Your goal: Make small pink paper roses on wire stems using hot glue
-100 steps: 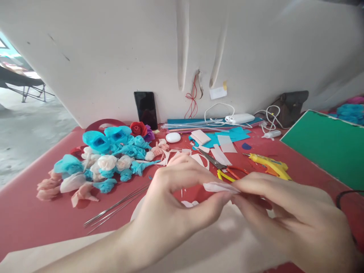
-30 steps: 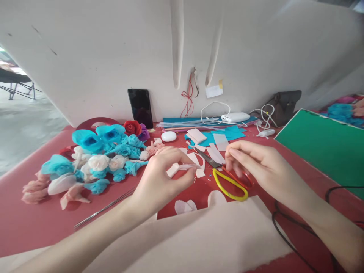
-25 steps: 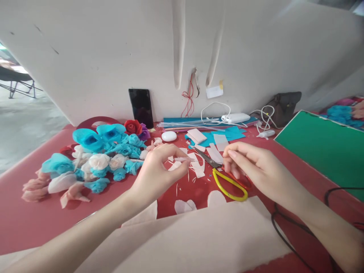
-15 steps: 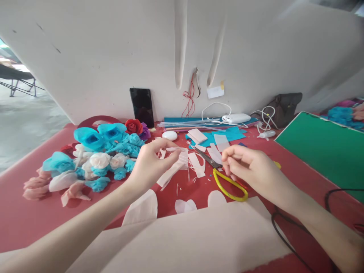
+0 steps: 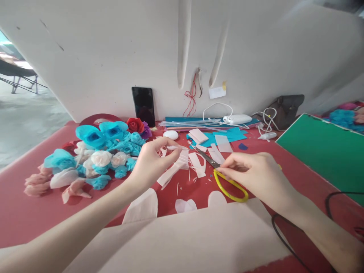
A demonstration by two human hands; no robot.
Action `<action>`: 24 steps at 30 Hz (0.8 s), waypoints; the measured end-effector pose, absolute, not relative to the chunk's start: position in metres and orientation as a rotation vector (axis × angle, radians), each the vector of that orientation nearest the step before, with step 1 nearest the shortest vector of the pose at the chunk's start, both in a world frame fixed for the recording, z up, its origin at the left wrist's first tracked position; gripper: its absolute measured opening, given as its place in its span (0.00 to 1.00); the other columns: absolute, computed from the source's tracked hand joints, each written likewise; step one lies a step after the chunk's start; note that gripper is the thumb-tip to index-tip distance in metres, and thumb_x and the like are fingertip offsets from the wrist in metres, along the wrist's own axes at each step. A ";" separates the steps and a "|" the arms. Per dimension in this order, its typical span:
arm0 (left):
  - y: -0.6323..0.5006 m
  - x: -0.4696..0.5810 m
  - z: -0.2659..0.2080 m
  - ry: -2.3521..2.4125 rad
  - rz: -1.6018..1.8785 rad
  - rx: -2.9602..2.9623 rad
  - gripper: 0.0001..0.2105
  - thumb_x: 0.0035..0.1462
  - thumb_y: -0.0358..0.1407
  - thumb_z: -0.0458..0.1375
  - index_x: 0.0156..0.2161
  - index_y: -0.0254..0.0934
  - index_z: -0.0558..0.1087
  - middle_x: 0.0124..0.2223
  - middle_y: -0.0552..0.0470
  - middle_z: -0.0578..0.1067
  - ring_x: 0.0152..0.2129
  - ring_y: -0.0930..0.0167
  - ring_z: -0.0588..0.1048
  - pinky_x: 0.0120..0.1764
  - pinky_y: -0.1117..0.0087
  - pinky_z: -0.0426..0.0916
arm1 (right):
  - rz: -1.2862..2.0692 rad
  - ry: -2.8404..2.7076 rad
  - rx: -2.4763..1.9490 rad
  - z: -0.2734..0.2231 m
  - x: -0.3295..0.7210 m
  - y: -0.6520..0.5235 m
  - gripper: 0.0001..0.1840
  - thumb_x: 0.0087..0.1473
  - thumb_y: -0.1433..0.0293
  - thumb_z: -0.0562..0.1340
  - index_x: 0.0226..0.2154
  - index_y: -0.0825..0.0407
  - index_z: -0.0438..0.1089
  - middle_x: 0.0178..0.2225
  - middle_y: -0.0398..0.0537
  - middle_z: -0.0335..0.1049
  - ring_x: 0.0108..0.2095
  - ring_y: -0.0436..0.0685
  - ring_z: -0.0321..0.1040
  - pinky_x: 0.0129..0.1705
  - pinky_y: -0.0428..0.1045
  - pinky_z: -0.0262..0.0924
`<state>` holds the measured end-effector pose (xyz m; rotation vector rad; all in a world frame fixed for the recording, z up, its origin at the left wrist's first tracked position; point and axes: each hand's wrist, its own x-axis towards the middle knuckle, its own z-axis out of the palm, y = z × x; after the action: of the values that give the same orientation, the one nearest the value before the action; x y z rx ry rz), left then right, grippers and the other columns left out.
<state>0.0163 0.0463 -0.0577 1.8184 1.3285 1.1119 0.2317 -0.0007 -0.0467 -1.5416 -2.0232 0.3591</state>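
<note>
My left hand is closed in a pinch on a small pale paper piece, held above scattered white cuttings. My right hand has its thumb and fingers closed at the pivot of the yellow-handled scissors. Their dark blades point away to the upper left, and part of the far handle is hidden behind the hand. Rounded white petal shapes lie near the edge of a large pale sheet in front of me.
Blue, white and pink paper flowers pile up on the left. Along the wall are a phone, a white round case, blue paper and a white device with a cable. A green board lies right, near a black cable.
My right hand has turned palm-down and its fingertips have come together at the scissors' pivot. My left hand stays put with the paper piece; the view has shifted slightly.
</note>
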 end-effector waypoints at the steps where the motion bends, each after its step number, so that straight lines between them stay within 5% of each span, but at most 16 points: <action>1: 0.046 0.016 -0.058 1.327 1.116 1.816 0.07 0.50 0.35 0.55 0.25 0.35 0.69 0.24 0.55 0.71 0.20 0.74 0.66 0.25 0.73 0.60 | 0.322 -2.061 -1.543 -0.048 0.230 0.000 0.12 0.51 0.69 0.61 0.19 0.52 0.65 0.14 0.37 0.60 0.16 0.45 0.56 0.19 0.43 0.48; 4: 0.048 0.016 -0.060 1.317 1.123 1.814 0.07 0.50 0.36 0.55 0.25 0.35 0.68 0.24 0.55 0.70 0.20 0.75 0.66 0.25 0.74 0.60 | 0.226 -2.170 -1.539 -0.057 0.228 0.003 0.22 0.56 0.63 0.55 0.14 0.54 0.61 0.11 0.38 0.49 0.14 0.45 0.46 0.19 0.45 0.38; 6: 0.049 0.015 -0.061 1.309 1.121 1.814 0.06 0.50 0.35 0.55 0.26 0.35 0.69 0.25 0.55 0.71 0.20 0.74 0.66 0.25 0.74 0.61 | 0.201 -2.223 -1.542 -0.063 0.227 0.006 0.21 0.56 0.63 0.55 0.15 0.54 0.65 0.12 0.39 0.52 0.15 0.45 0.47 0.20 0.45 0.39; 8: 0.050 0.015 -0.062 1.297 1.115 1.813 0.06 0.51 0.35 0.55 0.26 0.35 0.69 0.26 0.54 0.72 0.22 0.74 0.68 0.26 0.74 0.62 | 0.211 -2.259 -1.539 -0.066 0.228 0.008 0.08 0.54 0.70 0.57 0.31 0.52 0.72 0.17 0.39 0.62 0.17 0.46 0.54 0.20 0.43 0.45; 10: 0.050 0.014 -0.062 1.284 1.110 1.809 0.07 0.51 0.36 0.55 0.27 0.35 0.70 0.27 0.53 0.72 0.24 0.72 0.69 0.28 0.73 0.63 | 0.228 -2.286 -1.518 -0.064 0.229 0.008 0.19 0.51 0.75 0.58 0.47 0.48 0.67 0.24 0.39 0.68 0.20 0.46 0.59 0.22 0.42 0.51; 11: 0.049 0.014 -0.062 1.279 1.109 1.806 0.07 0.51 0.36 0.55 0.27 0.35 0.70 0.28 0.53 0.73 0.25 0.72 0.70 0.29 0.72 0.64 | 0.233 -2.298 -1.505 -0.062 0.229 0.007 0.19 0.52 0.74 0.58 0.48 0.47 0.66 0.25 0.38 0.69 0.21 0.46 0.60 0.22 0.42 0.52; 13: 0.048 0.015 -0.061 1.269 1.109 1.802 0.07 0.52 0.37 0.55 0.28 0.35 0.71 0.28 0.53 0.73 0.26 0.71 0.71 0.30 0.71 0.64 | 0.227 -2.308 -1.483 -0.058 0.228 0.005 0.07 0.54 0.68 0.59 0.33 0.49 0.73 0.19 0.37 0.66 0.18 0.46 0.59 0.20 0.42 0.51; 15: 0.045 0.017 -0.058 1.255 1.105 1.803 0.07 0.52 0.36 0.56 0.27 0.35 0.71 0.28 0.53 0.74 0.28 0.69 0.72 0.32 0.71 0.64 | 0.186 -2.273 -1.460 -0.054 0.226 0.002 0.12 0.54 0.66 0.59 0.22 0.52 0.70 0.17 0.38 0.64 0.18 0.46 0.59 0.20 0.43 0.52; 17: 0.041 0.019 -0.055 1.233 1.104 1.806 0.06 0.51 0.35 0.56 0.26 0.35 0.71 0.28 0.53 0.74 0.29 0.69 0.73 0.33 0.71 0.64 | 0.114 -2.209 -1.409 -0.050 0.224 -0.001 0.05 0.54 0.72 0.58 0.33 0.52 0.70 0.29 0.41 0.70 0.27 0.47 0.65 0.29 0.42 0.58; 19: 0.037 0.021 -0.051 1.199 1.102 1.810 0.07 0.51 0.35 0.56 0.26 0.35 0.71 0.27 0.54 0.74 0.27 0.71 0.72 0.31 0.73 0.64 | 0.048 -2.169 -1.330 -0.047 0.223 -0.004 0.12 0.53 0.75 0.58 0.43 0.52 0.66 0.41 0.44 0.68 0.38 0.50 0.65 0.40 0.44 0.59; 21: 0.032 0.024 -0.048 1.155 1.096 1.818 0.07 0.52 0.35 0.56 0.26 0.35 0.71 0.27 0.55 0.74 0.26 0.72 0.72 0.30 0.75 0.65 | 0.008 -2.160 -1.265 -0.045 0.223 -0.007 0.04 0.54 0.71 0.58 0.31 0.52 0.69 0.31 0.42 0.69 0.32 0.50 0.64 0.36 0.45 0.58; 24: 0.023 0.027 -0.044 1.102 1.085 1.830 0.06 0.51 0.34 0.57 0.25 0.35 0.71 0.26 0.56 0.74 0.26 0.74 0.71 0.30 0.76 0.65 | -0.051 -2.074 -1.257 -0.042 0.224 -0.011 0.13 0.54 0.70 0.59 0.20 0.53 0.65 0.15 0.38 0.58 0.18 0.46 0.53 0.23 0.44 0.52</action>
<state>0.0271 0.0233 -0.0436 1.8300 1.1018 1.0848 0.2235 -0.0110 -0.0419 -1.2572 -2.0738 -0.0508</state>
